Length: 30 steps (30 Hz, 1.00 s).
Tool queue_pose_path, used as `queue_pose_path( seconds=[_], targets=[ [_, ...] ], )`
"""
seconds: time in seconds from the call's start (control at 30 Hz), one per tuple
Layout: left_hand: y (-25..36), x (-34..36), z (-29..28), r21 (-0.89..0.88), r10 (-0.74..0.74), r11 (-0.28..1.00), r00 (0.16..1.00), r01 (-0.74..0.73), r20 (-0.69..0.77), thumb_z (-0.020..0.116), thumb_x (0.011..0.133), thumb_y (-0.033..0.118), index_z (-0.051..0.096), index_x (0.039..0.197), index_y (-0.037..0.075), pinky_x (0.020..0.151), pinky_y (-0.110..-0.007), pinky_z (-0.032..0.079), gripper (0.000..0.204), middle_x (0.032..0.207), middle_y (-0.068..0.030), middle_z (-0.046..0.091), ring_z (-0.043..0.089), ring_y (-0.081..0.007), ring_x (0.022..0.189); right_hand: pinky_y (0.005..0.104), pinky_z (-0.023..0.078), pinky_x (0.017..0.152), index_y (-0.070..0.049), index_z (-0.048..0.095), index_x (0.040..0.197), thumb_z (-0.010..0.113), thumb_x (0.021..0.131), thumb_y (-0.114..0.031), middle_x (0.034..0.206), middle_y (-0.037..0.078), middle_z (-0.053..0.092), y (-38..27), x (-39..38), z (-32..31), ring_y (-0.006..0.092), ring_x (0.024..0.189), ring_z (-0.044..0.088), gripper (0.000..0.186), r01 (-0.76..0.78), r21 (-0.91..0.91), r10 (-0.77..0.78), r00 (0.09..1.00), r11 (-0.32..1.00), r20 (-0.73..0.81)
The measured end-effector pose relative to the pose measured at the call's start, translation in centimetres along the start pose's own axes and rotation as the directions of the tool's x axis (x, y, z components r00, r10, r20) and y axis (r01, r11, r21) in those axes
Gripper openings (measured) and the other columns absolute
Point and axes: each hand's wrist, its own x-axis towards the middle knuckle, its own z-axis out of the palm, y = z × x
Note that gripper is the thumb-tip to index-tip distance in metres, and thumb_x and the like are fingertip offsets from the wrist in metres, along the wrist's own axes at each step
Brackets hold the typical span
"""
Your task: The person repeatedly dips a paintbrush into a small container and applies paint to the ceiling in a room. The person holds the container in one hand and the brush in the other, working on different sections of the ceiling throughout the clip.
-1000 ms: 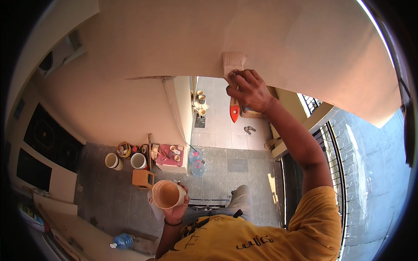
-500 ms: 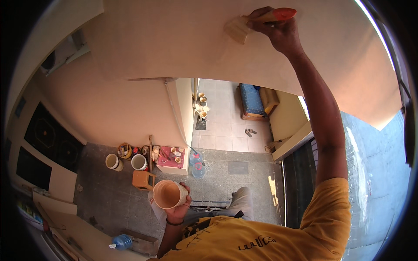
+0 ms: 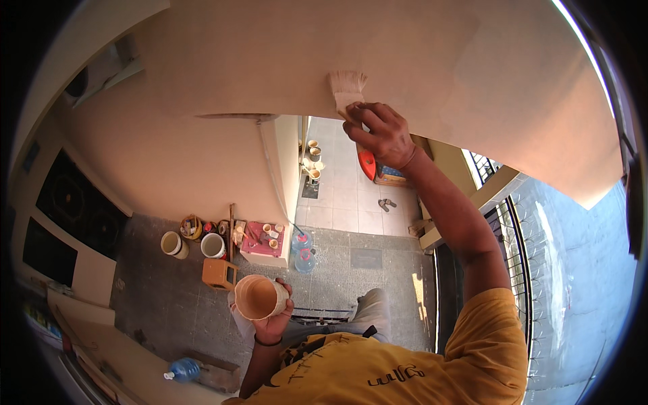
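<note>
My right hand (image 3: 383, 135) grips a wide flat paintbrush (image 3: 347, 86) with a red-tipped handle. Its bristles press, slightly splayed, on the peach-coloured wall (image 3: 270, 61) just above that wall's lower edge. Low and to the left, my left hand (image 3: 273, 327) holds a paint cup (image 3: 256, 298) by its side. Peach paint coats the inside of the cup, and its outer wall is pale and crusted. How much paint lies in it I cannot tell.
Far below on the grey floor stand buckets (image 3: 213, 246), an orange stool (image 3: 219, 273), a pink-topped box (image 3: 262, 244) with small cups, and large water bottles (image 3: 304, 260). Another blue bottle (image 3: 183, 369) lies lower left. Through the doorway sit more paint pots (image 3: 314, 175) and sandals (image 3: 387, 204).
My right hand has brought the brush down and to the left along the wall, and its handle now points downward. The left hand with the cup has barely moved.
</note>
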Motion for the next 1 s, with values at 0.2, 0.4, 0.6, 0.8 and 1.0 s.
queue_pose_path(
  seconds=[0.2,0.4,0.6,0.8,1.0],
  targets=[
    [0.6,-0.9,0.1,0.028,0.019,0.999,1.0,-0.019,-0.009,0.074,0.091,0.042,0.06,0.136,0.015,0.1,-0.054,0.052,0.054,0.144,-0.0111,0.052,0.044,-0.0325,0.137,0.0337,0.059,0.074,-0.013,0.074,0.093,0.08,0.076,-0.004,0.101,0.003,0.071,-2.2,0.2,0.2,0.0216,0.092,0.069,0.019,-0.192,0.528,0.221,0.975,0.828,0.008],
    [0.0,-0.9,0.4,0.027,-0.007,1.0,1.0,0.008,-0.019,0.073,0.091,0.043,0.06,0.136,0.015,0.1,-0.054,0.053,0.054,0.143,-0.011,0.052,0.044,-0.0333,0.136,0.0317,0.057,0.073,-0.005,0.075,0.093,0.08,0.08,0.003,0.099,0.011,0.072,4.1,0.3,-3.8,0.0228,0.085,0.071,0.016,-0.502,0.489,0.672,0.689,0.713,-0.271],
    [0.2,-1.3,1.0,0.079,0.005,0.997,1.0,-0.002,-0.028,0.072,0.092,0.045,0.059,0.138,0.016,0.1,-0.054,0.053,0.056,0.145,-0.0129,0.053,0.046,-0.036,0.136,0.0339,0.057,0.072,-0.008,0.075,0.087,0.08,0.074,0.007,0.098,0.011,0.07,0.2,-1.2,-3.6,0.0246,0.085,0.07,0.021,-0.617,-0.069,0.484,0.676,0.784,-0.556],
    [-0.2,0.1,2.4,0.098,-0.071,0.992,0.996,0.077,-0.063,0.071,0.093,0.043,0.059,0.139,0.018,0.099,-0.053,0.053,0.055,0.143,-0.0129,0.053,0.046,-0.0347,0.136,0.0331,0.055,0.065,-0.013,0.07,0.088,0.079,0.068,-0.004,0.098,0.004,0.067,-6.8,-0.2,2.8,0.0215,0.085,0.065,0.023,-0.454,0.31,0.543,0.77,0.835,-0.335],
    [-1.0,-0.6,3.8,0.173,-0.072,0.981,0.995,0.082,-0.063,0.07,0.093,0.039,0.057,0.14,0.021,0.099,-0.052,0.052,0.052,0.142,-0.01,0.051,0.044,-0.0323,0.135,0.0313,0.055,0.076,-0.004,0.071,0.085,0.08,0.078,0.005,0.091,0.007,0.07,-1.8,-4.7,1.0,0.0185,0.086,0.069,0.014,-0.504,0.709,0.869,0.31,0.494,-0.385]
  ],
)
